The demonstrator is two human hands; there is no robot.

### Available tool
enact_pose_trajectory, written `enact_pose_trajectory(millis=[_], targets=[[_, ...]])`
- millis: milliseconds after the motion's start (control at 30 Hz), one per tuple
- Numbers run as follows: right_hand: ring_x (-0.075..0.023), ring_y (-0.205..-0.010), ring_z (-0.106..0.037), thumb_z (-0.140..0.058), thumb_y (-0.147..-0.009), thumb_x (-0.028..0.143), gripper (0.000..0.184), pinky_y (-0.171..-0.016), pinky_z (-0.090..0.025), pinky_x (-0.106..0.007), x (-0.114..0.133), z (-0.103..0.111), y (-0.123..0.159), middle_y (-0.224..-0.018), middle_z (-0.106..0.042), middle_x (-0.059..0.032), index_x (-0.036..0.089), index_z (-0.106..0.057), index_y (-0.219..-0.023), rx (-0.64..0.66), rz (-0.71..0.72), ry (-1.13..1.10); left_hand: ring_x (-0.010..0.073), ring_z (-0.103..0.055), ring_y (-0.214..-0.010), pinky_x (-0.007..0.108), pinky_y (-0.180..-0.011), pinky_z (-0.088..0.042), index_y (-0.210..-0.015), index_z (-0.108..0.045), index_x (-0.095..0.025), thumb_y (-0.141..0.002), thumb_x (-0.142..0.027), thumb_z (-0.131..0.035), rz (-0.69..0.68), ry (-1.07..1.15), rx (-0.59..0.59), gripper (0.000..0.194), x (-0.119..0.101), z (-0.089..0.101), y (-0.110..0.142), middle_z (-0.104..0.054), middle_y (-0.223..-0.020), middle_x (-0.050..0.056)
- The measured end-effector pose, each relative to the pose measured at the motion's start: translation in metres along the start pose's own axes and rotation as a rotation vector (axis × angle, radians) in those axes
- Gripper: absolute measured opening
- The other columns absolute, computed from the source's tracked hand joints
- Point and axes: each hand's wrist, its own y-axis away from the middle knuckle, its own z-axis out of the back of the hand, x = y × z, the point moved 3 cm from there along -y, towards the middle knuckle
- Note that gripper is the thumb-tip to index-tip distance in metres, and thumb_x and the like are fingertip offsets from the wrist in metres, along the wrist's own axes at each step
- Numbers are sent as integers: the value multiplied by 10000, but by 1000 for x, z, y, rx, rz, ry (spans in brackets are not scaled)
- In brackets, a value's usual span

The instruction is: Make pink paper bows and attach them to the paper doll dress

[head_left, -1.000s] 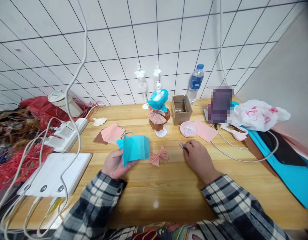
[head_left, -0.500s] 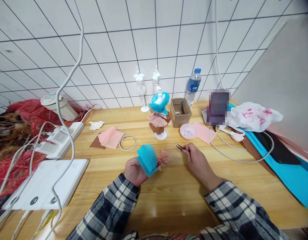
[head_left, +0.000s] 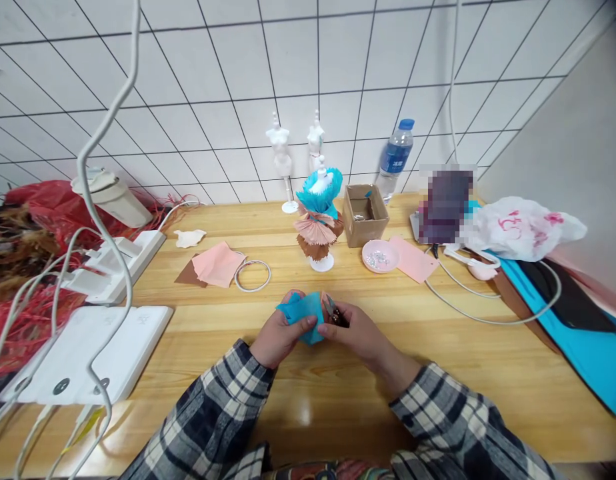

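My left hand [head_left: 278,337] is closed around a folded piece of turquoise paper [head_left: 304,312] just above the wooden table [head_left: 348,393]. Against it from the right, my right hand [head_left: 355,330] is pinched on a pair of small scissors [head_left: 333,311] whose tips touch the paper's right edge. A small mannequin [head_left: 318,220] dressed in pleated turquoise, pink and brown paper stands on the table behind my hands. The pink pleated bow seen earlier is hidden behind my hands.
Pink and brown paper sheets [head_left: 213,265] and a white ring [head_left: 253,275] lie at the left. A cardboard box [head_left: 365,215], a pink dish of beads [head_left: 381,256], a water bottle [head_left: 395,160], two bare white mannequins [head_left: 281,153], a plastic bag [head_left: 523,227] and power strips [head_left: 123,260] surround them.
My left hand carried the turquoise paper rightward and folded it smaller. My right hand, with the scissors, moved left from the table to meet it.
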Motion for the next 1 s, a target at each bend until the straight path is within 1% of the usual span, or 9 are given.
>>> enact_pose_trajectory(millis=[100, 267, 367, 467, 533, 633, 733, 867, 1000], targets=[[-123, -676, -511, -712, -709, 336, 261, -644, -394, -254, 8, 8, 5, -692, -557, 38, 188, -504, -761, -48, 35, -5, 151, -568, -660, 279, -656, -448, -918, -517, -196, -693, -346, -763, -41, -368, -68, 366, -30, 13, 10, -605, -739, -20], [-146, -749, -575, -631, -748, 221, 215, -673, -413, -269, 30, 2, 6, -789, -658, -18, 203, -420, -706, 74, 105, 54, 323, -546, -1048, 391, -890, -421, -1159, -587, -270, -558, -430, -824, -104, -1126, -358, 665, -115, 48, 39, -615, -1167, 59], [-122, -655, -534, -620, -746, 250, 151, -587, -398, -242, 26, -4, -1, -754, -619, 0, 196, -484, -779, -2, 60, 65, 375, -465, -1186, 477, -1008, -324, -1217, -573, -272, -535, -477, -814, -123, -1383, -235, 752, -130, 54, 37, -555, -1292, 87], [-108, -597, -504, -590, -764, 271, 146, -561, -397, -232, 11, -4, -6, -694, -561, 30, 193, -521, -866, -109, 44, 105, 408, -351, -1278, 551, -1038, -222, -1154, -615, -327, -478, -400, -843, -11, -1567, 46, 717, -107, 56, 27, -478, -1381, 79], [-109, -614, -504, -576, -777, 248, 90, -583, -398, -232, 4, -2, -5, -677, -549, 33, 190, -534, -832, -140, 108, 217, 384, -375, -1247, 536, -1001, -254, -1091, -628, -335, -505, -360, -823, 80, -1594, 189, 619, -86, 59, 22, -475, -1361, 68], [-107, -608, -498, -568, -798, 224, 49, -590, -394, -231, 0, 1, 0, -672, -570, 32, 183, -575, -826, -145, 179, 378, 308, -463, -1113, 458, -931, -319, -938, -643, -272, -603, -329, -751, 100, -1614, 211, 356, -69, 65, 19, -549, -1149, 51], [-139, -717, -577, -601, -815, 283, 188, -684, -444, -266, 2, -2, 1, -800, -648, -12, 176, -647, -963, -141, 183, 444, 232, -526, -952, 352, -855, -379, -796, -629, -204, -718, -306, -659, 55, -1439, 335, 132, -66, 59, 16, -580, -953, 37], [-220, -1073, -583, -694, -758, 457, 484, -928, -433, -350, 4, -14, -1, -1145, -640, -91, 185, -627, -1152, -7, 116, 191, 164, -543, -748, 258, -688, -433, -908, -588, -181, -825, -339, -569, 32, -1066, 361, 179, -79, 39, 11, -594, -821, 13], [-213, -1011, -589, -727, -705, 525, 449, -897, -437, -340, 6, -21, -2, -982, -663, -49, 184, -663, -989, 174, 53, -48, 161, -556, -755, 250, -685, -447, -856, -574, -191, -809, -349, -614, -49, -985, 292, 170, -88, 17, 5, -609, -811, 5]])
